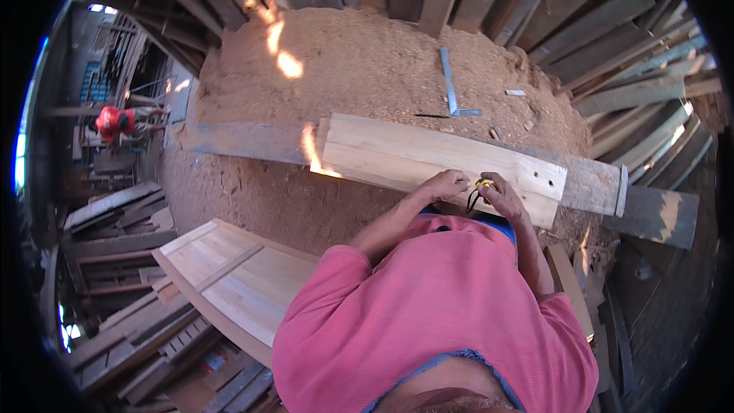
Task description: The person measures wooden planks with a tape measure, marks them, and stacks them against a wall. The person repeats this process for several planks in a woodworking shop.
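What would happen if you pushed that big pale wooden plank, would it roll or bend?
Probably neither. The pale plank is flat and thick, so it looks stiff and would likely slide, not roll. It seems heavy, resting across a darker beam. Loose sawdust nearby might make things slippery.

Both forearms reach forward, bent at the elbows; left hand (446, 183) and right hand (501, 195) meet, fingers curled.

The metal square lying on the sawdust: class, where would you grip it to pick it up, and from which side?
Probably by the long arm of the metal square, coming from above. It lies flat on the sawdust, apart from the pale plank, and the long straight arm offers two parallel edges to pinch.
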Available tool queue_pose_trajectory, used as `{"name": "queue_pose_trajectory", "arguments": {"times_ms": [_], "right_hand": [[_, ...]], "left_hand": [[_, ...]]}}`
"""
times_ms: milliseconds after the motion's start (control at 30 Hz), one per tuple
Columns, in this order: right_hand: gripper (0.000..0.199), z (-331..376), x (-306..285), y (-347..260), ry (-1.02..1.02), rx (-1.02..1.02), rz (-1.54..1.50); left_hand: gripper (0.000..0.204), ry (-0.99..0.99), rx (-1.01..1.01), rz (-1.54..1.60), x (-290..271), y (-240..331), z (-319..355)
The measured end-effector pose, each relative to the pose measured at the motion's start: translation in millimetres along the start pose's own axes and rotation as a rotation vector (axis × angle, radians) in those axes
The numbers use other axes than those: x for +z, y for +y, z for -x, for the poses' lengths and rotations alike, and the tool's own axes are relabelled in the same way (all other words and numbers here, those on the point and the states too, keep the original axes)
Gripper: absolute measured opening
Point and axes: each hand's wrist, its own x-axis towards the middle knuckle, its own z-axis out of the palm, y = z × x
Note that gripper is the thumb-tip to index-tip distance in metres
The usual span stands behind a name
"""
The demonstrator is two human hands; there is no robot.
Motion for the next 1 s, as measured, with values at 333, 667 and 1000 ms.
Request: {"name": "queue_pose_trajectory", "arguments": {"times_ms": [333, 667, 1000], "right_hand": [[0.089, -38.0, 85.7, -60.7, -0.195, -0.077, 0.459], [0.091, -23.1, 96.9, -59.5, -0.173, -0.117, 0.413], [0.077, -5.8, 80.7, -52.3, -0.068, -0.109, 0.347]], "left_hand": [[0.031, 0.120, -0.040, 0.818, -32.2, -65.9, 77.0], [0.033, -0.140, 0.036, 0.449, -46.0, -70.4, 65.3], [0.020, 0.158, 0.039, 1.205, -60.7, -98.6, 66.3]]}}
